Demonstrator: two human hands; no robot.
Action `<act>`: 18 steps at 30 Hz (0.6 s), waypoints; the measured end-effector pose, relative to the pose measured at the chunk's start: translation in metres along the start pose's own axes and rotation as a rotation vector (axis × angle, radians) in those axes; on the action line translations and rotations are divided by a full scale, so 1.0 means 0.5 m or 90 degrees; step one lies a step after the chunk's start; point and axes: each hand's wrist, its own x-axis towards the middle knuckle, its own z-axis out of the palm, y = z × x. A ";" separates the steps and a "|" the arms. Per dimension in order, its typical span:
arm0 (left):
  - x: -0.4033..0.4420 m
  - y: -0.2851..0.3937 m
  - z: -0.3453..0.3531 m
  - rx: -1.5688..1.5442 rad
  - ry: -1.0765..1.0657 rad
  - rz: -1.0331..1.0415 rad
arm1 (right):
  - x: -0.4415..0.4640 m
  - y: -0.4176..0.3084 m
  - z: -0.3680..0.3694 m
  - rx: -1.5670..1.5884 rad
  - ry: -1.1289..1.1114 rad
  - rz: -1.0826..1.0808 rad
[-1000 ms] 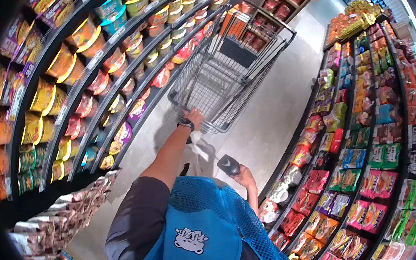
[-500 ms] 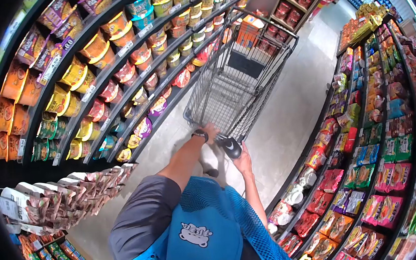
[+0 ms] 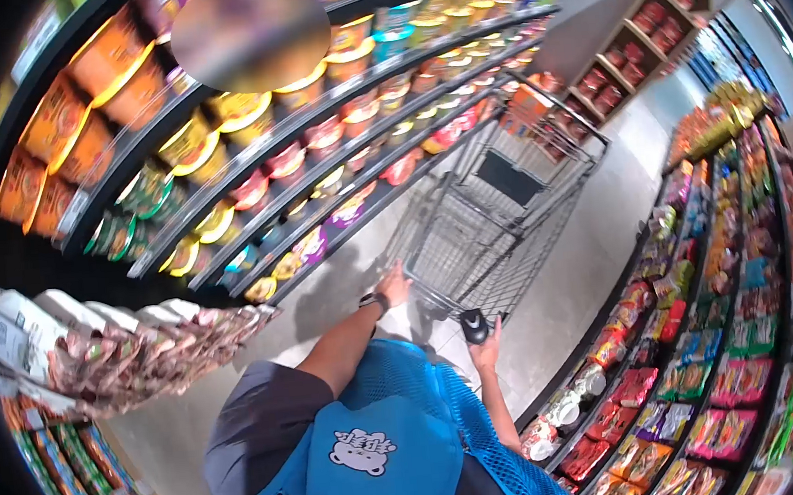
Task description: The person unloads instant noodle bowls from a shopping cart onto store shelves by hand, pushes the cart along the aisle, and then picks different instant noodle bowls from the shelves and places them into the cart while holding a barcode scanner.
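My left hand (image 3: 394, 286), with a dark watch on the wrist, is at the near left corner of a metal shopping cart (image 3: 480, 231), its fingers closed at the edge. My right hand (image 3: 487, 345) is closed around a rounded black object (image 3: 475, 326) with a white curved mark, close to the cart's near right corner. The cart's wire basket holds a dark panel, and an orange item shows at its far end.
Shelves of cup noodles (image 3: 285, 158) curve along the left, and shelves of packaged food (image 3: 698, 353) line the right. Hanging packets (image 3: 142, 355) stand at the lower left. Wooden cubbies (image 3: 626, 62) are beyond the cart. Grey floor (image 3: 592, 221) runs between the shelves.
The view has turned, and the cart and both my hands now appear further right and lower. The black object has stayed beside my right hand.
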 end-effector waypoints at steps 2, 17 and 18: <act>-0.017 -0.011 0.023 -0.022 0.079 0.024 | -0.013 0.045 0.035 0.024 -0.009 -0.028; -0.103 -0.047 -0.063 -0.169 0.081 -0.149 | -0.124 -0.126 -0.017 0.094 -0.230 0.044; -0.090 -0.079 -0.021 -0.160 0.138 -0.100 | -0.130 -0.115 -0.008 0.064 -0.221 0.054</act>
